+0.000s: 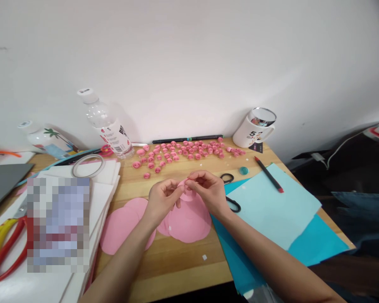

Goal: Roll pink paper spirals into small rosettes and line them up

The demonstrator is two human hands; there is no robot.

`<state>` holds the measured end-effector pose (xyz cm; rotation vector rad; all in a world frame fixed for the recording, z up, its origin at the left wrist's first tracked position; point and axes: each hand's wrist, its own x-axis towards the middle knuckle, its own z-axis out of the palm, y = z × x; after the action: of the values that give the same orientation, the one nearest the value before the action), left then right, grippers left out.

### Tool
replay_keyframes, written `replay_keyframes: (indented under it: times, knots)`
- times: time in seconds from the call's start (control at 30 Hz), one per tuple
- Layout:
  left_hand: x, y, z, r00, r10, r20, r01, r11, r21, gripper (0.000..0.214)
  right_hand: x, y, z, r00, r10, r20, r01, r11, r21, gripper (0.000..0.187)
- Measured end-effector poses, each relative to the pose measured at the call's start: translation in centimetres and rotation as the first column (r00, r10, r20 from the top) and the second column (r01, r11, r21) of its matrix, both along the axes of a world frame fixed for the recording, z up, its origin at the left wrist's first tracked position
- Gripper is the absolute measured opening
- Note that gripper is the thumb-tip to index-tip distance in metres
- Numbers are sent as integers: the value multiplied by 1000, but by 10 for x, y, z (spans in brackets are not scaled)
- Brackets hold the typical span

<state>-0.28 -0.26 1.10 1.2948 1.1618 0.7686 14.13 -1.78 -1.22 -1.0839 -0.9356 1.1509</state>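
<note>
My left hand (164,197) and my right hand (207,188) meet over the middle of the desk, both pinching one piece of pink paper (187,195) between thumbs and fingertips. Its upper edge looks curled where the fingers press; the exact fold is partly hidden. Directly beneath lie overlapping pink paper circles (189,223). Another group of pink circles (120,229) is partly covered by my left forearm. Beyond the hands, several small rolled pink paper rosettes (189,149) are spread in loose rows. Black-handled scissors (233,205) lie beside my right hand, partly under blue paper.
Blue sheets (278,206) lie right, with a dark red-tipped pen (269,174) on top. A white mug (252,130), a black pen (189,139) and a plastic bottle (109,126) stand or lie along the wall. White sheets (104,185), tape (88,165) and red-yellow scissors (11,244) occupy the left.
</note>
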Motion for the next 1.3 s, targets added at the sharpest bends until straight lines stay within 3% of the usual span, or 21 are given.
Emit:
replay_keyframes:
  times: [0.47, 0.77, 1.07, 1.3]
  knots:
    - [0, 1, -1, 992, 86, 98, -81, 995, -53, 21, -2, 0, 0, 999, 9, 32, -9, 1000, -6, 15]
    - [1, -2, 4, 996, 44, 84, -41, 998, -45, 23, -1, 0, 0, 999, 40, -10, -40, 999, 32, 19]
    - [-1, 1, -2, 989, 85, 122, -80, 996, -45, 29, -1, 0, 1, 997, 49, 59, -49, 999, 2, 18]
    - [-1, 0, -2, 992, 45, 117, -41, 998, -38, 29, -1, 0, 0, 997, 74, 9, -74, 997, 23, 16]
